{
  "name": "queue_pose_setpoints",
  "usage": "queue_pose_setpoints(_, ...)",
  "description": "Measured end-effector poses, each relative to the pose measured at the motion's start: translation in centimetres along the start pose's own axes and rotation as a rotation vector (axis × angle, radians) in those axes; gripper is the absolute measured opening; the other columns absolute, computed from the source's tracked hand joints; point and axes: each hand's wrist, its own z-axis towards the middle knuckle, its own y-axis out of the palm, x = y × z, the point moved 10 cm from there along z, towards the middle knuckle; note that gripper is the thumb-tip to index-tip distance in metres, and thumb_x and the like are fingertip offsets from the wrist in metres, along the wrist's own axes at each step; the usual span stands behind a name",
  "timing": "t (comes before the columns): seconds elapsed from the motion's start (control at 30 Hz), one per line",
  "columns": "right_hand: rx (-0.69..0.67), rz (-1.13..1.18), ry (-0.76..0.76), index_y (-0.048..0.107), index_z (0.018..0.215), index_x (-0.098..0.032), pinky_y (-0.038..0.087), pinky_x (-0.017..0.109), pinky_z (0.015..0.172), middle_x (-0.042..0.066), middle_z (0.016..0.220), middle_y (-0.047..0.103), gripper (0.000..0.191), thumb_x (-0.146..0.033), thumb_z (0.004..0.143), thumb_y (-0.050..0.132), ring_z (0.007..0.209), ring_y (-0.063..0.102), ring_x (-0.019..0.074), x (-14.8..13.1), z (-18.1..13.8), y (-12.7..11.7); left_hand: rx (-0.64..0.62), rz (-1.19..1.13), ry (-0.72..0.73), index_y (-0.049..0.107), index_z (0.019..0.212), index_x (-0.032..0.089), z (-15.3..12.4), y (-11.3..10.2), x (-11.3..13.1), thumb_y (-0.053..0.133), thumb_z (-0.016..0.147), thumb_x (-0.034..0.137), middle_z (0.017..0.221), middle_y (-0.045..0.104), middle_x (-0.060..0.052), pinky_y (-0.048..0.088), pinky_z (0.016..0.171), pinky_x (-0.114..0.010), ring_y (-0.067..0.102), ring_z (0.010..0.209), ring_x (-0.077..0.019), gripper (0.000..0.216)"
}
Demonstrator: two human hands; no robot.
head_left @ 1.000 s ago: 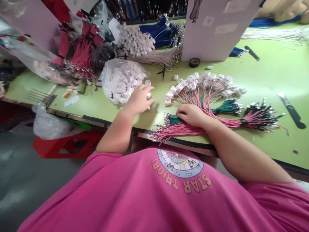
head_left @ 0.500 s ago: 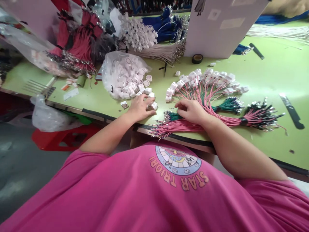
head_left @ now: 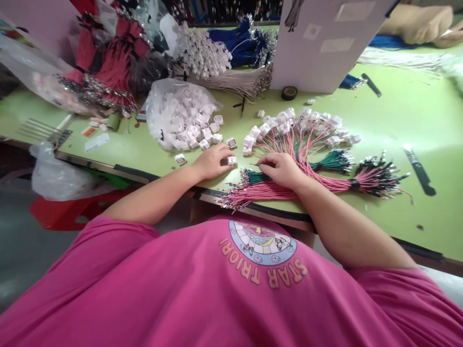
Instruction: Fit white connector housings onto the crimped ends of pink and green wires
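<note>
My left hand (head_left: 214, 162) pinches a small white plastic connector housing (head_left: 232, 160) between thumb and fingers, just above the table. To its right, my right hand (head_left: 281, 169) is closed in a pinch on a thin wire (head_left: 256, 165), whose metal tip pokes out to the left; most of that wire is hidden by the hand. Under my right wrist run a bundle of pink wires (head_left: 275, 190) and a short green bundle (head_left: 257, 176) with metal terminals. Beyond them, wires ending in white connectors (head_left: 282, 118) fan out.
A clear bag (head_left: 155, 106) spills white housings behind my left hand. A black tape roll (head_left: 289, 93) lies near a pale partition (head_left: 311, 58). At right is a black-handled blade (head_left: 419, 171). Pink wire bundles (head_left: 117, 67) and blue ones (head_left: 231, 46) stand at the back.
My left hand, spread over loose housings before, has closed on one housing and drawn slightly nearer. A metal wire tip now shows clearly at my right fingertips. The whole view has shifted slightly.
</note>
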Motion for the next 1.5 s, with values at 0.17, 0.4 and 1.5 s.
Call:
queue_pose_setpoints(0.17, 0.09, 0.108, 0.038, 0.071, 0.071, -0.017, 0.042, 0.028, 0.061, 0.0, 0.065, 0.065, 0.01, -0.023, 0.074, 0.063, 0.061, 0.053, 0.0117, 0.3, 0.0, -1.0, -0.047, -0.17, -0.066, 0.073, 0.108, 0.022, 1.6, -0.3, 1.2, 0.075, 0.079, 0.035, 0.11, 0.063, -0.007, 0.053, 0.091, -0.036, 0.063, 0.094, -0.0189, 0.032)
queue_pose_setpoints(0.4, 0.347, 0.17, 0.087, 0.07, 0.069, -0.017, 0.039, 0.027, 0.058, -0.001, 0.06, 0.06, 0.012, -0.027, 0.073, 0.064, 0.057, 0.048, 0.0112, 1.8, -0.5, -3.4, -0.032, -0.42, 0.043, 0.072, 0.108, 0.022, 4.7, -0.2, 3.6, 0.08, 0.076, 0.04, 0.114, 0.064, -0.007, 0.052, 0.095, -0.036, 0.064, 0.103, -0.0187, 0.038)
queue_pose_setpoints(1.5, 0.275, -0.202, -0.042, 0.072, 0.084, -0.02, 0.048, 0.032, 0.076, 0.005, 0.083, 0.073, 0.02, -0.026, 0.087, 0.054, 0.078, 0.065, 0.0198, -0.2, -0.5, -1.1, -0.101, -0.568, 0.238, 0.068, 0.106, 0.017, 4.6, 1.5, 4.7, 0.053, 0.089, 0.066, 0.104, 0.065, -0.01, 0.047, 0.094, -0.035, 0.062, 0.1, -0.0204, 0.054)
